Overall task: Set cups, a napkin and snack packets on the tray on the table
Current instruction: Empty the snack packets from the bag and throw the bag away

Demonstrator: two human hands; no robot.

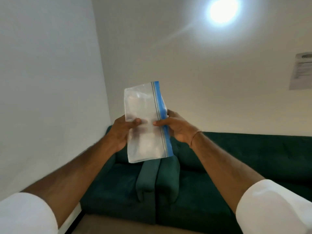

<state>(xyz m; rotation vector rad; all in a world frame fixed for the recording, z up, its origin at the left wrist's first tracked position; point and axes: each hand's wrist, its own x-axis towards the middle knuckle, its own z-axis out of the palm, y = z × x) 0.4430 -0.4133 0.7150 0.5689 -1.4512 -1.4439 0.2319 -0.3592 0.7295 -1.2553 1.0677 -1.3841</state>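
Holding a clear zip bag (145, 122) up in front of you, you have both hands clenched on it. Your left hand (122, 132) pinches the bag's plain edge, thumb across the front; your right hand (175, 127) grips the edge with the blue zip strip, which runs top to bottom. The bag stands nearly upright, well above the dark green sofa (219, 166) behind it. A bright lamp (223, 10) glares above the bag, to its right, and a printed sheet (301, 70) hangs on the wall far right of it.
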